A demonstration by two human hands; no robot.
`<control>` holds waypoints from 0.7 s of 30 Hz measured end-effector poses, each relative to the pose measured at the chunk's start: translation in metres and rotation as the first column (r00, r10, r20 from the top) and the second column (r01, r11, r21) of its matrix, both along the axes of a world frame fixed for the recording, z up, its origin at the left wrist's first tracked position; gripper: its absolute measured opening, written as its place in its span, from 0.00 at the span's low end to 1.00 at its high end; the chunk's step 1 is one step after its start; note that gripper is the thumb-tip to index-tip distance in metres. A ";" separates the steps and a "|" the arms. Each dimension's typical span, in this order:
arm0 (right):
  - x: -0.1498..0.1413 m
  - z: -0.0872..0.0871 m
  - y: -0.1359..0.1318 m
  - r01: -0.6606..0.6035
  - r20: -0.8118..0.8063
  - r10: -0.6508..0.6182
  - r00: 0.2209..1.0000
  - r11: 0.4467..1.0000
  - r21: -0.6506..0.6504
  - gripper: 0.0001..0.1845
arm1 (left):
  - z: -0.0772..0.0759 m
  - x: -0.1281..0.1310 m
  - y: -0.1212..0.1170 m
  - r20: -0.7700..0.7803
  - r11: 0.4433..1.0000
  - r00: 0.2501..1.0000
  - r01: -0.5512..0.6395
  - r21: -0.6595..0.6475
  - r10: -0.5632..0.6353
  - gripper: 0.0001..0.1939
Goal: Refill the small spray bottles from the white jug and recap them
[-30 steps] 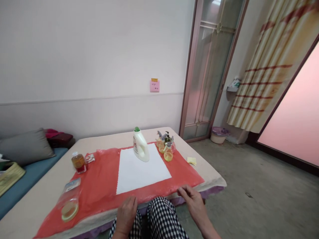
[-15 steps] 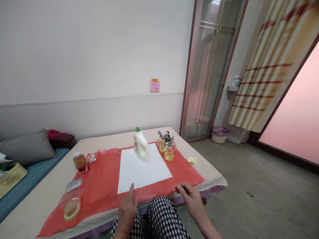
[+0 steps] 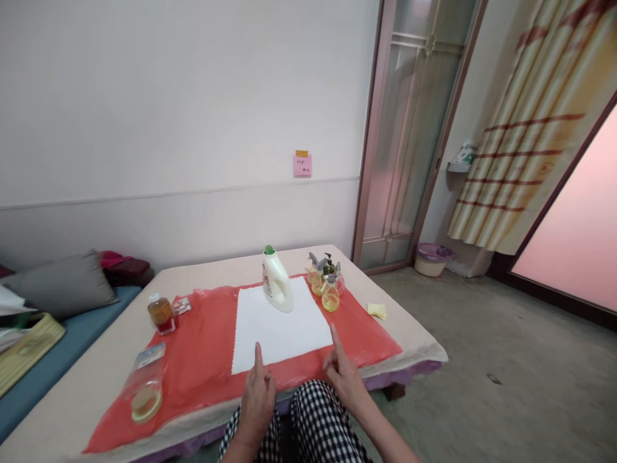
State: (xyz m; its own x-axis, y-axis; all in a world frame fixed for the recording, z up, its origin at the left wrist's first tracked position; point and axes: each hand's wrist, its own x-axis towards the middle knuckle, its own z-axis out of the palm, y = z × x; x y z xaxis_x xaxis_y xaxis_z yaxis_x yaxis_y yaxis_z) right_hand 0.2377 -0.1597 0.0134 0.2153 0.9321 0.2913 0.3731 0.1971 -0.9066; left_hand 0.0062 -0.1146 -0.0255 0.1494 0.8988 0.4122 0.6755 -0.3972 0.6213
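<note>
My left hand [image 3: 258, 397] is held over the front edge of the red plastic sheet [image 3: 207, 347], its index finger stretched out and the others partly curled. My right hand [image 3: 344, 378] points the same way, near the right front corner of the white cloth [image 3: 260, 334]. Neither hand holds anything. On the far part of the cloth stands a white jug-shaped detergent bottle [image 3: 278, 283] with a green cap and a built-in handle. To its right, several small spray bottles [image 3: 330, 299] and a dark pump bottle [image 3: 328, 267] stand close together.
A bottle of amber-red liquid [image 3: 161, 314] stands at the left beside a small packet [image 3: 182, 305]. Nearer lie a clear plastic bag [image 3: 147, 368] and a round tape-like ring [image 3: 146, 404]. Yellow sticky notes [image 3: 376, 310] lie at the right. A pink note [image 3: 303, 165] is on the wall.
Both hands have lifted from near the front edge and moved slightly forward, and both index fingers are now extended. The view has shifted slightly; the bottles stay in place.
</note>
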 end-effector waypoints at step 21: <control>0.001 0.031 0.004 -0.088 -0.094 0.086 0.992 0.996 -0.020 0.46 | 0.058 0.029 -0.026 0.414 0.962 0.910 0.093 -0.256 0.022 0.43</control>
State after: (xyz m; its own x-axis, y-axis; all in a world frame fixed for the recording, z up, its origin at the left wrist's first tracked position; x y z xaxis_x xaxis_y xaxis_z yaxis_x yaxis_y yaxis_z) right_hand 0.2390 -0.1560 0.0446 0.1580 0.9549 0.2514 0.2694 0.2033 -0.9413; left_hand 0.0349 -0.1408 0.0328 0.0533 0.9799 0.1921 0.3268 -0.1989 0.9239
